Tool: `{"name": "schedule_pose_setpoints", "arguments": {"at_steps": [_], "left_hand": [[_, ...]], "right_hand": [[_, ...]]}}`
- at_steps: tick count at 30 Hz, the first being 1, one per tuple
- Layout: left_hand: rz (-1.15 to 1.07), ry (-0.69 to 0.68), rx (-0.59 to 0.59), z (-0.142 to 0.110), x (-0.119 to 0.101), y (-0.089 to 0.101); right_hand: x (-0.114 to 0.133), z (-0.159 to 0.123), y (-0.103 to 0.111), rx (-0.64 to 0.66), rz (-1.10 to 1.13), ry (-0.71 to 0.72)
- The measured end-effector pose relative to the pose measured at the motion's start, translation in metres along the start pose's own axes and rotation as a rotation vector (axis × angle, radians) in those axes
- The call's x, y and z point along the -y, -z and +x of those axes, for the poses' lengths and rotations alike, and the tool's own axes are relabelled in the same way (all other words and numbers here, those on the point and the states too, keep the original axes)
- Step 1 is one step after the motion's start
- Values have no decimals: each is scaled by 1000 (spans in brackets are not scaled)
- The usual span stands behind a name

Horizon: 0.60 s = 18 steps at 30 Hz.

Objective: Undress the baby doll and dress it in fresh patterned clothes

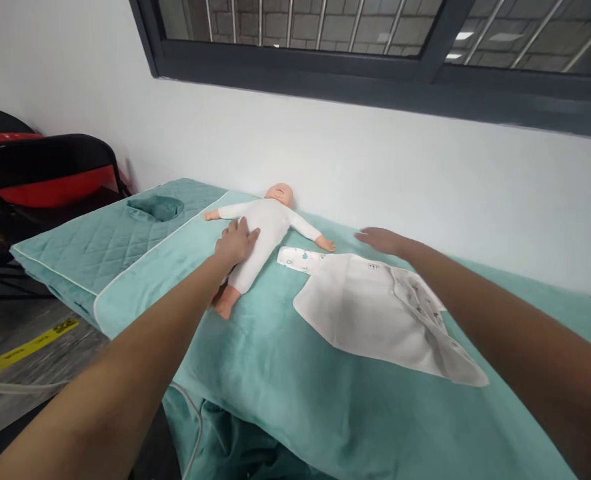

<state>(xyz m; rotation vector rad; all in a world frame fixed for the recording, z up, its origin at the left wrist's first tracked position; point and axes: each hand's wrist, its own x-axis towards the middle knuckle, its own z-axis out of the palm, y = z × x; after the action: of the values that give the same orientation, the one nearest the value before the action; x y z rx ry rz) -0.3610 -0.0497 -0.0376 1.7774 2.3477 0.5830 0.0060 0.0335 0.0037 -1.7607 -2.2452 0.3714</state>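
Observation:
A baby doll [268,223] in a white bodysuit lies on its back on a teal blanket [295,373], head toward the wall, arms spread. My left hand [235,241] rests flat on the doll's belly and hip, fingers apart, holding nothing. My right hand [380,240] hovers open, fingers stretched, just beyond the doll's outstretched hand and above the far edge of a white printed cloth [375,310]. This cloth lies spread flat on the blanket to the right of the doll.
A quilted teal mat [100,243] with a face hole covers the table's left end. Black and red chairs [45,170] stand at the left. A white wall [375,160] runs behind the table under a dark-framed window. Yellow tape marks the floor [25,347].

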Motion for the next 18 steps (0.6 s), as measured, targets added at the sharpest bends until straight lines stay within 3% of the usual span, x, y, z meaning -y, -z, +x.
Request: {"name": "schedule_pose_setpoints", "arguments": {"at_steps": [3,4,5,7,9,12,15,18], "left_hand": [[-234,30,49,20,23,-3],[-349,0,74,25,28,-3],[-474,-32,122,28,33,-3],[-700,-58,276,34,42,-3],[-833,-39,408,37,50,-3],[-904,-67,424,40,60,-9],[-980,-87,419,42,60,-17],[-1082,-79,487,42,55,-23]], "right_hand": [[85,41,-51,101,166,73],[110,51,-66,135,341,79],[131,60,-79,154,484,62],[158,77,-97,160,549,41],[165,92,-106,151,559,7],[153,114,-106,163,600,-26],[141,137,-101,264,683,-101],[137,155,-99,423,796,-139]]}}
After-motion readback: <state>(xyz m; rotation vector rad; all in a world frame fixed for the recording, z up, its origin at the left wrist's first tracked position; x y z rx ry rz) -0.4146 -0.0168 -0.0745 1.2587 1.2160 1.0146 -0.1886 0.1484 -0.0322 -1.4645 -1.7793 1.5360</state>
